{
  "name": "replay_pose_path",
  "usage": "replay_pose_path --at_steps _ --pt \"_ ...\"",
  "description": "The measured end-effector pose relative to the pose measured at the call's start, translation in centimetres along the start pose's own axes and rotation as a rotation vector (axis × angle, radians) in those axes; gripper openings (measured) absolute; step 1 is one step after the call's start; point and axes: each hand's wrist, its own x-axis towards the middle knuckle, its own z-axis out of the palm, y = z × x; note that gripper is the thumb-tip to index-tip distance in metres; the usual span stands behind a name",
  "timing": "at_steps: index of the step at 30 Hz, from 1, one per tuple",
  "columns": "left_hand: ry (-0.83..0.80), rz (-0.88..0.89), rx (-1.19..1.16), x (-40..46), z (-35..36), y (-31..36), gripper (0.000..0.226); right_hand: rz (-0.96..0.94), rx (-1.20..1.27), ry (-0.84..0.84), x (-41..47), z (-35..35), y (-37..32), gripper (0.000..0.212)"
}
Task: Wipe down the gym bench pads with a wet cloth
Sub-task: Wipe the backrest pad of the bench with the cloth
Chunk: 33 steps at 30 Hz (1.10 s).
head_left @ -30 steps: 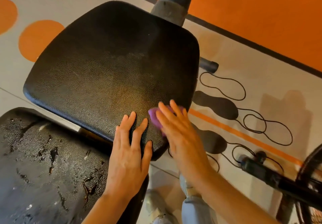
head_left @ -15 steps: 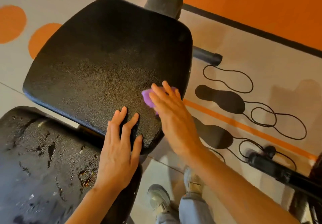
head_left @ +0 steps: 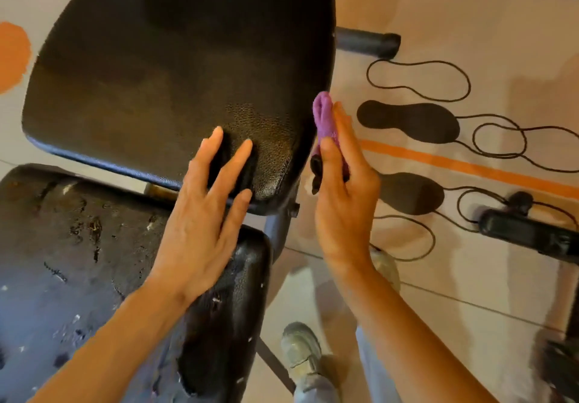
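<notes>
Fingers (head_left: 233, 164) of the left hand (head_left: 200, 224) are shown spread and laid flat on the near right corner of the upper pad (head_left: 175, 67), the palm bridging the gap to the lower pad (head_left: 78, 271). Fingers (head_left: 344, 139) of the right hand (head_left: 344, 202) are held straight and pressed together, and the purple cloth (head_left: 324, 117) is pinned by them against the right side edge of the upper pad, just beyond its rounded corner. The cloth is seen bunched into a soft, folded wad of nubbly fabric, its top protruding above the fingertips.

The upper pad is covered in black, pebble-grained vinyl; a broad, rounded-trapezoid shape is presented, with a rolled lip along the near edge. The lower pad is covered in similar vinyl, but its surface is cracked and flaked, with pale specks and torn patches. A narrow gap is left between the two pads, in which a metal frame (head_left: 279, 230) is partly visible.

To the right of the pad edge, open floor (head_left: 454, 277) is available beside the right hand, marked with black footprint graphics (head_left: 407, 120) and an orange stripe (head_left: 470, 167). A cylindrical black bar end (head_left: 366, 42) projects from beneath the far right edge. A pale shoe (head_left: 300, 349) is seen below, on the floor beside the lower pad.
</notes>
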Motion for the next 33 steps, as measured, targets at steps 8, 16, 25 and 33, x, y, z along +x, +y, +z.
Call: replay_pose_path --at_steps 8,16,25,33 --pt "-0.003 0.142 -0.090 -0.1 1.4 -0.6 0.046 0.245 0.396 0.305 -6.6 2.3 3.2 0.036" --pt "-0.010 0.171 -0.034 0.0 1.2 -1.0 0.049 0.051 0.272 0.271 -7.1 5.8 3.2 0.043" --pt "-0.044 0.153 -0.085 0.3 1.0 -1.2 0.054 -0.105 0.052 0.152 -6.7 5.5 2.7 0.047" --pt "-0.007 0.153 0.006 0.4 1.4 -1.0 0.052 -0.094 0.092 0.154 -1.8 4.8 3.2 0.043"
